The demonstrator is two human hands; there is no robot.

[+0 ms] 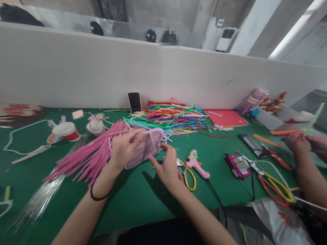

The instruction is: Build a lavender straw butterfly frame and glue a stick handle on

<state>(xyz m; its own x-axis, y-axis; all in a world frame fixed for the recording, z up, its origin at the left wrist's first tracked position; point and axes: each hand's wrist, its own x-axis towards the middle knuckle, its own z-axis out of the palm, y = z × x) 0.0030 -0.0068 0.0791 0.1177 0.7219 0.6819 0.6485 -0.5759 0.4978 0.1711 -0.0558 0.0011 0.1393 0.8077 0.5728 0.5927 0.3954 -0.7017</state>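
Note:
My left hand (124, 147) is closed around a flat, purple, ribbed oval piece (148, 144) and holds it tilted above the green table (143, 197). My right hand (167, 163) is at the piece's right edge, thumb and forefinger pinched at its rim; I cannot make out what they hold. A bundle of pink sticks (92, 153) lies under my left wrist. Yellow-handled scissors (187, 173) and a pink glue gun (195, 165) lie just right of my right hand.
A heap of coloured sticks (173, 117), a phone (134, 102) leaning on the white partition, paper cups (66, 130), a red sheet (226, 117), a purple glue gun (235, 165), more scissors (276, 190). Another person's hands (304, 143) work at the right.

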